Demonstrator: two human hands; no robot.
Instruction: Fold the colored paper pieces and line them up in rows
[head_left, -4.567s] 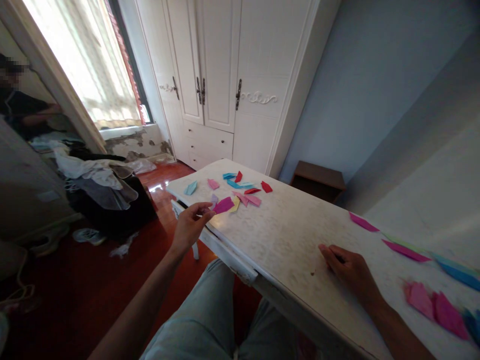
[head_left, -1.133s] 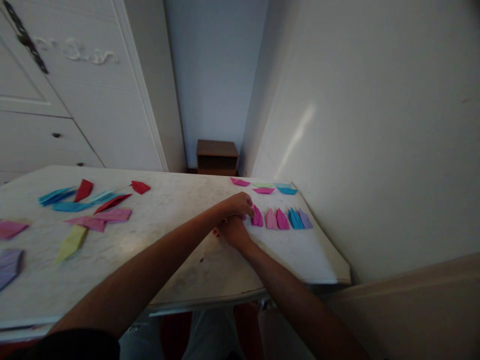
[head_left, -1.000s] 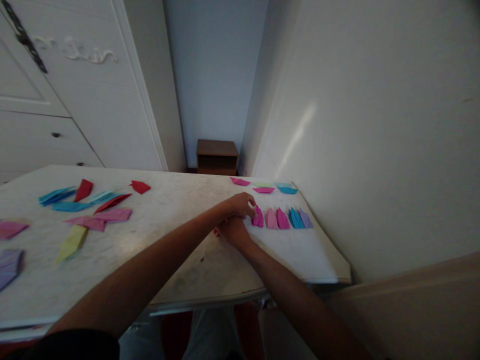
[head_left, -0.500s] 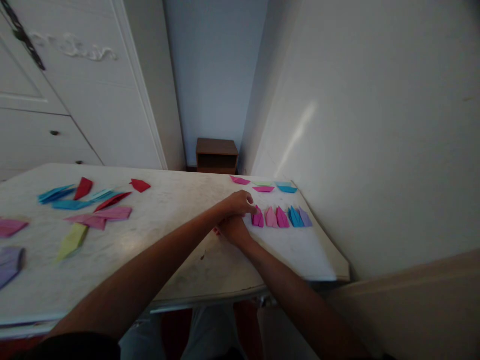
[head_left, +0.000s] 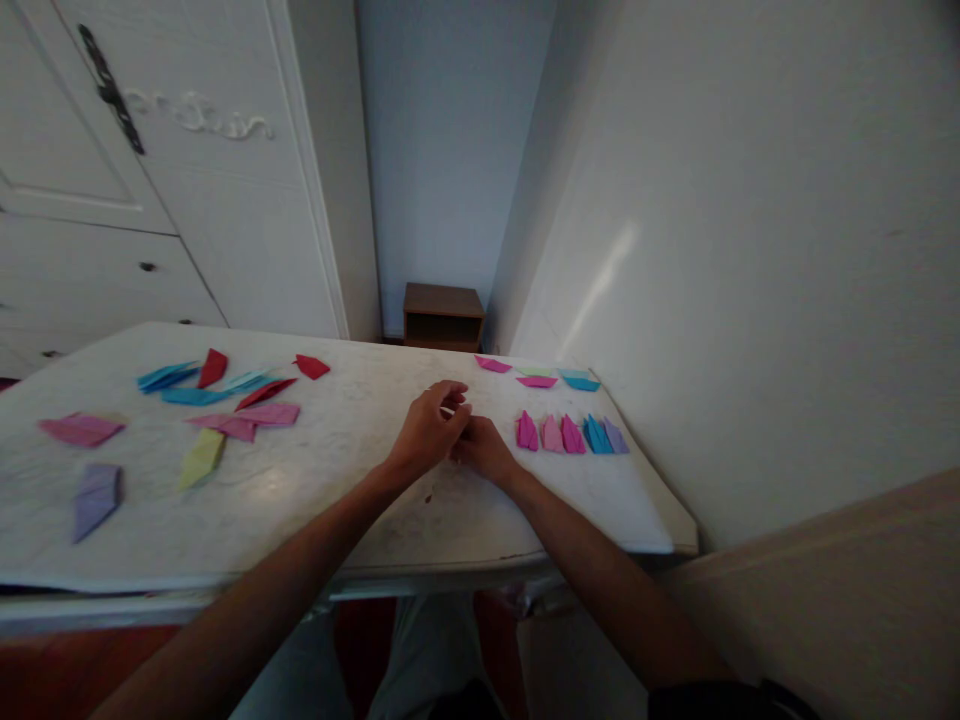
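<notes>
My left hand [head_left: 431, 430] is over the middle of the white table, its fingers loosely bent and apart, with nothing visible between them. Its thumb side meets my right hand [head_left: 484, 445], whose fingers are curled together. Whatever may be inside the right hand is hidden. Just right of it stands a magenta folded paper piece [head_left: 526, 430], in a row with a light pink piece [head_left: 551, 434], another magenta piece [head_left: 573, 434], a blue piece [head_left: 598, 434] and a lilac piece [head_left: 616, 436].
Flat boat-like papers lie behind the row: magenta [head_left: 493, 364] and blue [head_left: 580, 382] among them. Leftward lie several loose folded papers, including red [head_left: 311, 366], yellow [head_left: 202, 460] and lilac [head_left: 96, 500]. A wall [head_left: 735, 250] borders the table's [head_left: 337, 530] right side.
My left hand has drawn back leftward from the magenta piece at the row's left end. My arms no longer cross, and my hands now meet fingers to fingers. The view has turned slightly left.
</notes>
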